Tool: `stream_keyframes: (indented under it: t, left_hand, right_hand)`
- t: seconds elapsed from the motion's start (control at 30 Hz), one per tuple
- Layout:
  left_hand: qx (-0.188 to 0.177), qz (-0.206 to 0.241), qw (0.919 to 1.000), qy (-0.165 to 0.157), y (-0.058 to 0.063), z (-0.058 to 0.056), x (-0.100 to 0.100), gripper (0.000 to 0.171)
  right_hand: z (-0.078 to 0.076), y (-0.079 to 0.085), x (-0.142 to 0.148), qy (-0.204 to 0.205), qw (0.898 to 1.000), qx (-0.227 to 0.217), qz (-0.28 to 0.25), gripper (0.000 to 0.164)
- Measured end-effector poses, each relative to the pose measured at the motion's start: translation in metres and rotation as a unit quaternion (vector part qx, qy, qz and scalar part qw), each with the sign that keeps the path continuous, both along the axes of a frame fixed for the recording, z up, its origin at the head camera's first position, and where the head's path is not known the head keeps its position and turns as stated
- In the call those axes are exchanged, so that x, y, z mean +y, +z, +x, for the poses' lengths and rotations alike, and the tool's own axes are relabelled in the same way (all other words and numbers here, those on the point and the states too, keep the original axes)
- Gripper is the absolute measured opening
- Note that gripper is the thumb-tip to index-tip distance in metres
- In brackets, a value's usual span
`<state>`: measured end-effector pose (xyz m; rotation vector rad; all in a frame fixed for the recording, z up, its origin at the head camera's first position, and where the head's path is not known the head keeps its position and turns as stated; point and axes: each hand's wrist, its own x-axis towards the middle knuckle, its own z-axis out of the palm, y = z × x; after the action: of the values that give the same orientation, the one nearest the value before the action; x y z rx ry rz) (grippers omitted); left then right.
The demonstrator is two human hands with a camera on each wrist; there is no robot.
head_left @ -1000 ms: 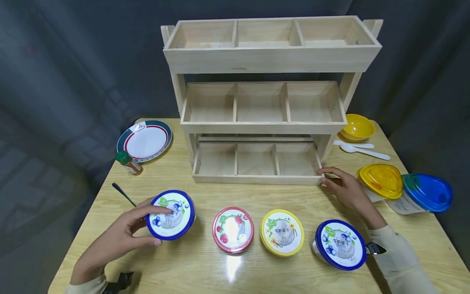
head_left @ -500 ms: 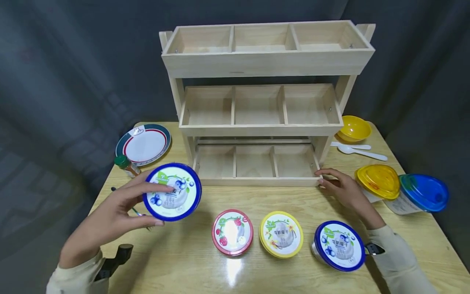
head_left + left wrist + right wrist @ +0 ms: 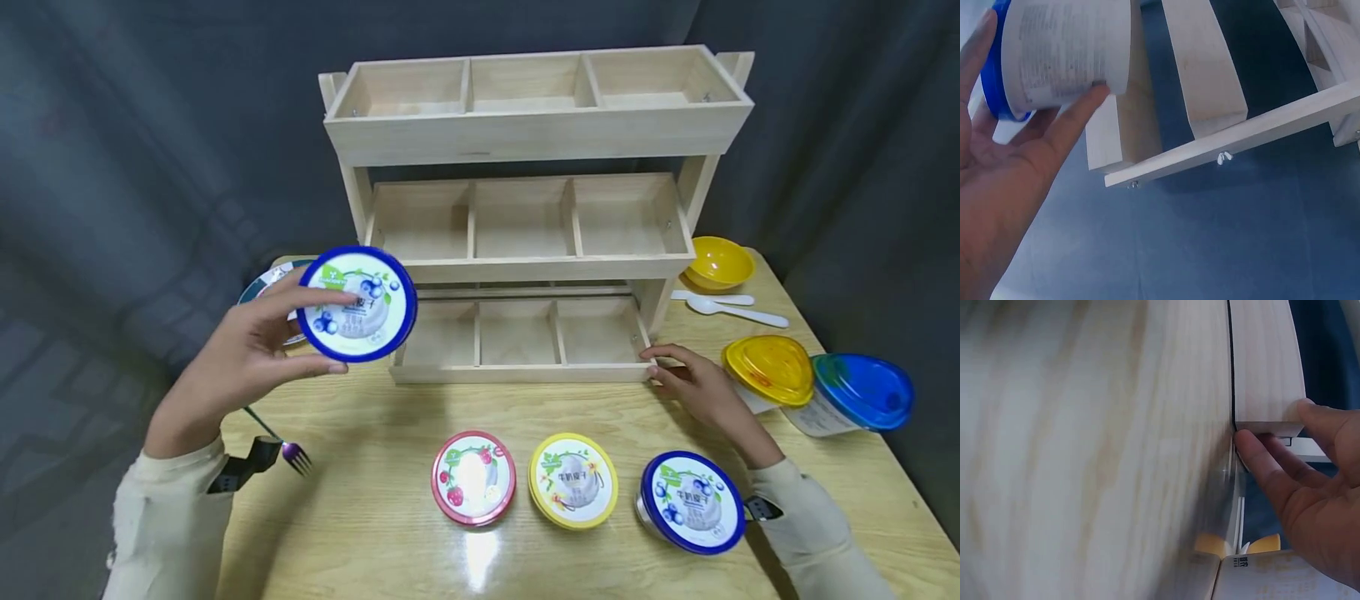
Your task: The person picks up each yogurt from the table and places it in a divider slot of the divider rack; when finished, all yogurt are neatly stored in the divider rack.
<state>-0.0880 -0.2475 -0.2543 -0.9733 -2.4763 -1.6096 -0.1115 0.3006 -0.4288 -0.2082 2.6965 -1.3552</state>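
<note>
Both of my forearms, in pale sleeves, reach forward over the counter. My left hand is up in the air, lifting a blue-lidded tub clear of the surface; from the head view the tub overlaps the left ends of the middle tray and the bottom tray of the wooden shelf. My right hand sits low, at the bottom tray's right front corner.

The lid I hold shows blueberries and a green leaf mark, its characters partly hidden by my finger. The yellow-rimmed tub reads 牛奶皮子, with the smaller lettering beneath too fine to make out. Next to it stand a pink-rimmed tub printed with strawberries and another blueberry tub. The small print down the held tub's side is blurred in the left wrist view.

As for the hands, the left is spread wide round the tub, one finger across the lid and the thumb at its near edge. The right makes a narrow pinch, thumb and fingertips on either side of the bottom tray's corner.
</note>
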Motion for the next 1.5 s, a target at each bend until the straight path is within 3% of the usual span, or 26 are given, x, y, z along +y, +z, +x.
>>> stream_keyframes:
  t: [0.23, 0.43, 0.8, 1.03, 1.5]
  left_hand:
    - [0.001, 0.05, 0.9986, 0.016, 0.009, -0.024, 0.012, 0.066]
    - [0.002, 0.115, 0.9928, 0.034, 0.0, -0.047, 0.019, 0.069]
    - [-0.031, 0.168, 0.9843, 0.043, -0.015, -0.081, 0.028, 0.064]
    - [-0.035, 0.164, 0.9847, 0.045, -0.019, -0.093, 0.031, 0.06]
    - [-0.039, 0.096, 0.9918, 0.076, -0.023, -0.106, 0.044, 0.056]
  right_hand:
    - [-0.001, 0.001, -0.002, 0.002, 1.0, -0.003, 0.0, 0.032]
    - [0.0, 0.001, -0.003, 0.001, 1.0, 0.004, 0.003, 0.032]
    - [-0.001, -0.001, -0.001, -0.01, 1.0, -0.027, -0.006, 0.034]
    - [-0.001, -0.001, -0.001, -0.016, 0.999, -0.035, -0.027, 0.035]
    - [0.0, 0.001, -0.001, -0.021, 0.998, -0.044, -0.035, 0.036]
